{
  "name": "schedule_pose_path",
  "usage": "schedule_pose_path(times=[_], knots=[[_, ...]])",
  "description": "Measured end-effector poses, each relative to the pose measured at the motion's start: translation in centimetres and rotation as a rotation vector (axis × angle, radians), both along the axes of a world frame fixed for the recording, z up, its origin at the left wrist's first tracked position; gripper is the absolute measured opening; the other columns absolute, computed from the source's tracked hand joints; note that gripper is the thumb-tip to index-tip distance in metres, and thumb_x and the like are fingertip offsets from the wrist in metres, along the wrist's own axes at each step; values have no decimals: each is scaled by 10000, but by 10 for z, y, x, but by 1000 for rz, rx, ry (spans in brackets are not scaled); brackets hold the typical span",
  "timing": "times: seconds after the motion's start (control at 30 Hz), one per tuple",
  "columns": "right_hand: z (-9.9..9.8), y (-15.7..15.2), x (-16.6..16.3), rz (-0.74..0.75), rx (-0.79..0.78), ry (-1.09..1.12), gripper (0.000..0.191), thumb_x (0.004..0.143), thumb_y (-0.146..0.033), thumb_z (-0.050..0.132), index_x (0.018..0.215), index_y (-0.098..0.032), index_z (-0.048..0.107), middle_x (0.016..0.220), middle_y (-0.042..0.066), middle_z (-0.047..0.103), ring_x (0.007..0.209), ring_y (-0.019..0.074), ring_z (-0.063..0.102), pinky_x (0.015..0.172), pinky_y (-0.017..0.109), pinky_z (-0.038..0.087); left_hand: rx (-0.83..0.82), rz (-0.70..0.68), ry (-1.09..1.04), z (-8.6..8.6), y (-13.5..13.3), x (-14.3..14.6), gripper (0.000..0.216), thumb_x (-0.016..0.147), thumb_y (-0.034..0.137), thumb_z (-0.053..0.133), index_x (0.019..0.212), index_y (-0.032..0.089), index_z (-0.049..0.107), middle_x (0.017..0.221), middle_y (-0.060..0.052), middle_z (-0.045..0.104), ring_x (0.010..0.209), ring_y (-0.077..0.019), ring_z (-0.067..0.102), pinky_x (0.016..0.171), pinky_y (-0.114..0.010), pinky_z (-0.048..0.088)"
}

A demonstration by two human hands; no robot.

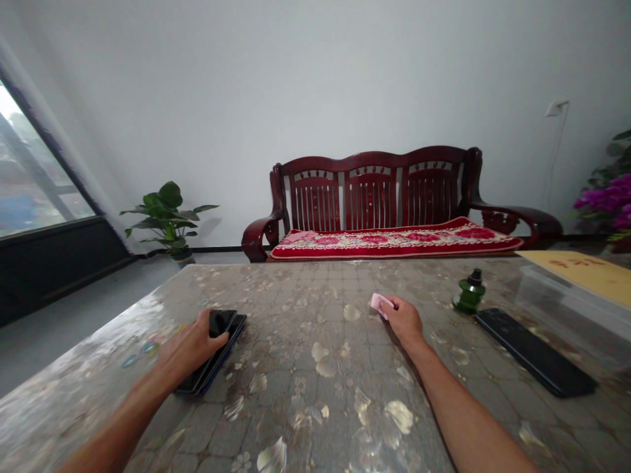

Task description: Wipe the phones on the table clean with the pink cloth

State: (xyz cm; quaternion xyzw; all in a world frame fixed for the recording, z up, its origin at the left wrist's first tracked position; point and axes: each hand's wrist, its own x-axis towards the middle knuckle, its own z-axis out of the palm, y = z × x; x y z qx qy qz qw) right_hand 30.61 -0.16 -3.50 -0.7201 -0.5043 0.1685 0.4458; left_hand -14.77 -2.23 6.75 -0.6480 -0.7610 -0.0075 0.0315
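In the head view, a grey-brown surface (296, 355) patterned with pale, shiny leaves and flowers is shown, and on it a small green bottle with a black top (469, 292) is seen standing upright. To the left of the bottle, a small pale pink block (378, 303) is pinched between the thumb and fingers of the right hand (405, 322), with the hand held close over the surface. Well to the left of the bottle, a glossy black rectangular slab (224, 320) is covered in part by the left hand (201, 338), whose thumb is laid across it; whether it is clamped or only touched cannot be told. Beneath that slab, a second dark slab with a bluish edge (240, 325) is partly exposed. The two hands are kept well apart. Farther to the left of the bottle, small blue and yellow rings (131, 360) are scattered beside the left forearm. Just to the right of the bottle and toward the viewer, a long, flat black object (537, 353) is laid, and farther right a clear plastic box (547, 299) is topped by a yellow sheet with reddish marks (591, 268). Behind the bottle, a dark red wooden bench (372, 159) is spread with a red flowered cover (355, 249).
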Motion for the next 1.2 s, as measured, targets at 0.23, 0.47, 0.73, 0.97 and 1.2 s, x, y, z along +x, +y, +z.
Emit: schedule_pose_path(times=[0.23, 0.47, 0.73, 0.97, 1.2], knots=[[0, 1, -1, 12, 164, 233, 377, 702, -485, 578, 821, -173, 751, 662, 10, 666, 629, 187, 570, 567, 246, 361, 19, -183, -74, 18, -9, 58, 588, 837, 410, 544, 1362, 178, 416, 1125, -134, 700, 1010, -332, 676, 792, -376, 489], [3, 2, -1, 10, 263, 350, 393, 704, -540, 568, 706, -158, 662, 619, 9, 610, 625, 173, 538, 586, 247, 402, -23, -614, -130, 0, -4, 157, 569, 760, 321, 619, 1299, 192, 490, 1197, -126, 669, 1090, -306, 637, 912, -377, 470], [6, 2, 0, 39, 278, 425, 383, 653, -541, 660, 708, -162, 650, 622, 7, 632, 595, 162, 552, 577, 249, 430, -69, -931, -170, -27, 23, 227, 628, 686, 280, 664, 1287, 181, 511, 1204, -122, 663, 1101, -309, 618, 942, -377, 471], [12, 0, -1, 35, 281, 436, 270, 642, -438, 668, 671, -180, 594, 614, -7, 630, 590, 151, 546, 583, 244, 429, -125, -1032, -188, -31, 31, 251, 610, 686, 296, 663, 1273, 193, 534, 1201, -106, 668, 1089, -309, 620, 940, -378, 475], [6, 3, -3, 28, 290, 413, 187, 677, -378, 594, 644, -199, 550, 527, -34, 576, 513, 137, 517, 514, 228, 398, -130, -1182, -266, -44, 40, 260, 618, 689, 285, 666, 1293, 228, 548, 1189, -79, 668, 1107, -301, 595, 961, -367, 454]])
